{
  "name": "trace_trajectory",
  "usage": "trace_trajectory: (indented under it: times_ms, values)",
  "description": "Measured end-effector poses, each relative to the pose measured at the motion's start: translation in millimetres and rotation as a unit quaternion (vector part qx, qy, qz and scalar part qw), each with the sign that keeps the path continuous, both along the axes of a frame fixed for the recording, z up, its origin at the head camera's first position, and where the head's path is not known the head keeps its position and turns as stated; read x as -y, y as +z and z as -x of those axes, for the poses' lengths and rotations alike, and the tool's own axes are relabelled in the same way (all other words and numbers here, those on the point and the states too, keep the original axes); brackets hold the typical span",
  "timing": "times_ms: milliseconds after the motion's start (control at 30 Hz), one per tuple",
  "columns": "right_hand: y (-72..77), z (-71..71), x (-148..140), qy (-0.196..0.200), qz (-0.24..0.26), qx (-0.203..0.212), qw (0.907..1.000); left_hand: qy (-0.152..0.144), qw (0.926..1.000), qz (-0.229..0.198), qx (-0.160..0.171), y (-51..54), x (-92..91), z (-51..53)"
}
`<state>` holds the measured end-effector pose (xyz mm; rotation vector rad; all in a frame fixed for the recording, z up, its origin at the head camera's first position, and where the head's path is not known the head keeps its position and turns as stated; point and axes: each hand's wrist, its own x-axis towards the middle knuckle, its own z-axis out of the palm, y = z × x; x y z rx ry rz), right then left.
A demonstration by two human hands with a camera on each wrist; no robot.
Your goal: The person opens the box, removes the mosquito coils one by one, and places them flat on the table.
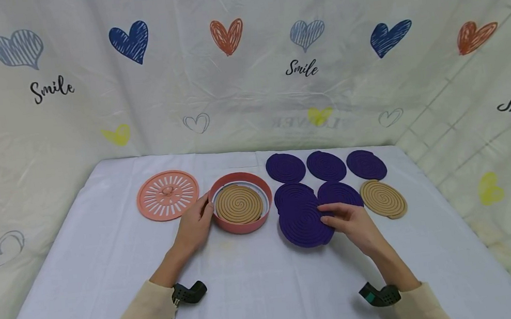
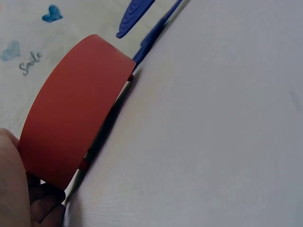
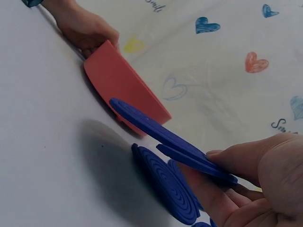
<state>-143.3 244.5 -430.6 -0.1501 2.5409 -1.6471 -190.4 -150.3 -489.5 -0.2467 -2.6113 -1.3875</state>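
Note:
In the head view my left hand [image 1: 195, 224] holds the left side of a round red mosquito coil box [image 1: 244, 228]. A tan mosquito coil [image 1: 239, 203] lies inside the box. My right hand [image 1: 348, 225] pinches a purple mosquito coil [image 1: 305, 227] by its right edge, lifted over the table. The right wrist view shows the held coil [image 3: 156, 130] tilted, with thumb above and fingers below. In the left wrist view the box's outer wall [image 2: 78, 109] and its small feet show, and part of the left hand [image 2: 14, 189] is against it.
Several more purple coils [image 1: 285, 168] lie in two rows at the back right, partly hidden by the held one. Beside them rests another tan coil [image 1: 383, 198]. A slotted orange-pink lid [image 1: 158, 211] lies left of the box, on the white tablecloth [image 1: 260, 294].

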Motion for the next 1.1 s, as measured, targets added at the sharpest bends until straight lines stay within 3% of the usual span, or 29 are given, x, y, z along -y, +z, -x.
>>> trace_trajectory:
  times_ms: [533,1100]
  values:
    - [-14.9,-8.3,-14,-0.002,-0.003,0.017,0.9998,0.004,1.0,0.007,0.002,-0.8,-0.6,0.8]
    - [-19.8,-21.5,-13,-0.003,-0.001,0.041,0.9991,0.003,0.9999,0.006,0.013,1.3,-1.0,-0.5]
